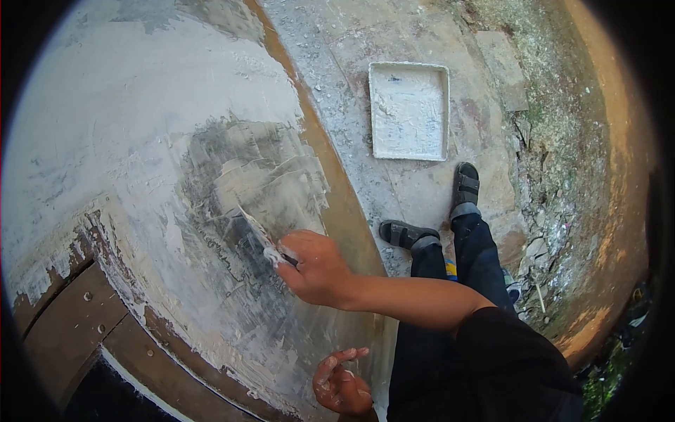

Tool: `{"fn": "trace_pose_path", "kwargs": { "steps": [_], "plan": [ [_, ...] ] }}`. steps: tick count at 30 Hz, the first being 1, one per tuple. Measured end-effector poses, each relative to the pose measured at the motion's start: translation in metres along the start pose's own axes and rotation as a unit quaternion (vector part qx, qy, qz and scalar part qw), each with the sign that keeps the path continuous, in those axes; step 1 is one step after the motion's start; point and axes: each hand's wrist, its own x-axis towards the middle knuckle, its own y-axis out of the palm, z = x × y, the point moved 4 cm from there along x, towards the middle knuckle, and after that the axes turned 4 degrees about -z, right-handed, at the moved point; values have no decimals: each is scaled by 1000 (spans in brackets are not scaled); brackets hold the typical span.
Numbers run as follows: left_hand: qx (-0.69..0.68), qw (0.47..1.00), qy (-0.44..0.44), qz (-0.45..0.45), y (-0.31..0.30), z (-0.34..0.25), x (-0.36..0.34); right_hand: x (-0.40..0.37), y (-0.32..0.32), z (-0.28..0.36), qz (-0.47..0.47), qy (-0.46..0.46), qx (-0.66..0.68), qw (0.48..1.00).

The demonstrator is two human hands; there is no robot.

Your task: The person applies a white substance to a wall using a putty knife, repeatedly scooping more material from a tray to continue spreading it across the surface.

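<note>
One left hand [342, 383], yours, hung at the bottom of the frame, its fingers [326, 366] loosely bent, smeared white, with nothing visible between them. At centre, the fingers of your right hand [314, 271] were wrapped round a putty knife [255, 225], its thin blade slanting up-left over the wall [200, 165]; whether the edge touched, you could not tell.

A clot [273, 254] of paste by your knuckles could have dropped or made your grip slippery. Too steep a tilt could have scored the white coat [133, 133], and a wide stroke smeared the curved boards [77, 309] at lower left. A careless step in those dark sandals [467, 186] could have knocked the tray [446, 112].

The coat looked chalky and ridged, ragged around a streaked grey patch; the boards were flat and brown, dotted with round heads. Beyond, at upper centre, the shallow rectangular tray sat paste-caked on rough, spattered floor [485, 141].
</note>
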Motion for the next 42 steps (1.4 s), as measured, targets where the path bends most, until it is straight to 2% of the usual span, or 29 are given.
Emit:
{"fn": "trace_pose_path", "kwargs": {
  "steps": [1,3,4,5,6,8,12,16,17,18,19,20,22,26,29,31,33,34,36,37,39,40,42],
  "plan": [
    [0,1000,-1,2,0,0,0,-2,-8,-1,0,1,0,1000],
    [1,1000,-3,6,0,1,1,-6,-14,-11,65,114,105,986],
    [4,1000,-2,9,0,1,3,-7,-12,-23,64,116,106,985],
    [7,1000,-2,12,0,1,3,-13,-3,-50,64,189,240,950],
    [8,1000,-2,15,1,2,4,-18,6,-79,61,256,368,892],
    [3,1000,-10,24,3,5,3,-29,12,-139,64,306,349,883],
    [21,999,-18,36,3,13,2,-42,-10,-223,51,451,218,864],
    [20,999,-22,43,0,24,0,-30,-49,-267,-35,439,192,877],
    [18,999,-23,40,-1,27,-1,-23,-52,-278,-33,444,187,876],
    [17,999,-31,37,-2,31,-2,-12,-60,-282,-11,396,21,918],
    [17,998,-34,40,-2,34,-2,-3,-64,-275,14,335,-146,931],
    [18,998,-37,42,-2,37,-3,-1,-59,-270,19,339,-153,928],
    [17,998,-54,32,-1,40,-4,17,-30,-230,14,254,-210,944],
    [1,999,-35,13,4,35,8,14,26,-158,25,80,-218,972],
    [-16,999,-12,-40,10,28,13,4,36,-102,59,49,-171,982],
    [-38,998,5,-40,15,18,14,-3,31,-67,63,34,-149,986],
    [-59,997,22,-42,18,7,15,-11,13,-41,71,30,-53,996],
    [-65,997,20,-32,18,1,15,-16,2,-34,75,27,-51,996],
    [-69,997,19,-24,17,-5,15,-27,-16,-38,141,132,41,980],
    [-55,998,25,-19,17,-5,14,-29,-24,-42,141,133,41,980],
    [-38,999,26,-9,21,0,13,-42,-31,-71,170,272,185,929],
    [-30,999,27,-9,24,6,12,-51,-31,-92,167,278,189,927],
    [-13,1000,25,-1,33,22,12,-72,-23,-147,166,354,262,882]
  ]
}}
